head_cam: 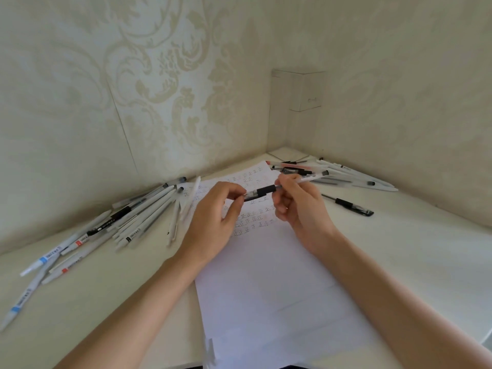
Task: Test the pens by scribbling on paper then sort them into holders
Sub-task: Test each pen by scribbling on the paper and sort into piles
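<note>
Pens lie in loose heaps on a pale table (415, 262) as a person holds one more pen (266, 192) in the air above a sheet of paper (266, 283). The left hand (213, 217) pinches the pen's dark capped end between thumb and fingertips, while the right hand (298, 206) curls its fingers around the clear barrel. It looks like a cap coming off or going on, though which cannot be told. Rows of small test marks (253, 217) cover the far part of the sheet and the near half is blank, which suggests the testing is well under way. A large heap of pens (138, 217) sprawls to the left, a smaller group (346, 174) lies at the far right, and a lone black pen (348, 206) rests to the right of the paper. No holders are in view, so the sorting appears to be mostly left to do.
</note>
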The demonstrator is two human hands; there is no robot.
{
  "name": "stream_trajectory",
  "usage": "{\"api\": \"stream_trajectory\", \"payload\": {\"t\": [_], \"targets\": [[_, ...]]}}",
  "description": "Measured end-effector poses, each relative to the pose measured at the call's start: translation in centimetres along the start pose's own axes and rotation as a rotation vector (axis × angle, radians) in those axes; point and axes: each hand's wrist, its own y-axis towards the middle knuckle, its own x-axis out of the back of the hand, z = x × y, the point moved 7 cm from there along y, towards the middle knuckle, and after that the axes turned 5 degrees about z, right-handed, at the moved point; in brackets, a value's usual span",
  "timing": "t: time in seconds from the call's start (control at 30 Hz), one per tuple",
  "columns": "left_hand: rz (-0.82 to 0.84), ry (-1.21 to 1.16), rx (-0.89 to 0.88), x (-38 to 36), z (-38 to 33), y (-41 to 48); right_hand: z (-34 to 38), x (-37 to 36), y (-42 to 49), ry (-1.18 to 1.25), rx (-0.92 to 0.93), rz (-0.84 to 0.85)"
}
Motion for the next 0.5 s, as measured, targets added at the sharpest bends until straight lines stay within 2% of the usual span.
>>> {"api": "stream_trajectory", "payload": {"t": [0.1, 0.23, 0.5], "targets": [[0.137, 0.147, -0.074, -1.4, -0.7, -0.3, -0.4, -0.9, -0.1, -0.072, 0.003, 0.109], [0.251, 0.162, -0.004, -2.4, -1.0, -0.4, -0.7, -1.8, -0.4, -0.149, -0.002, 0.188], [0.32, 0.056, 0.035, -2.4, -0.5, -0.1, -0.5, -1.7, -0.3, -0.102, 0.012, 0.193]]}}
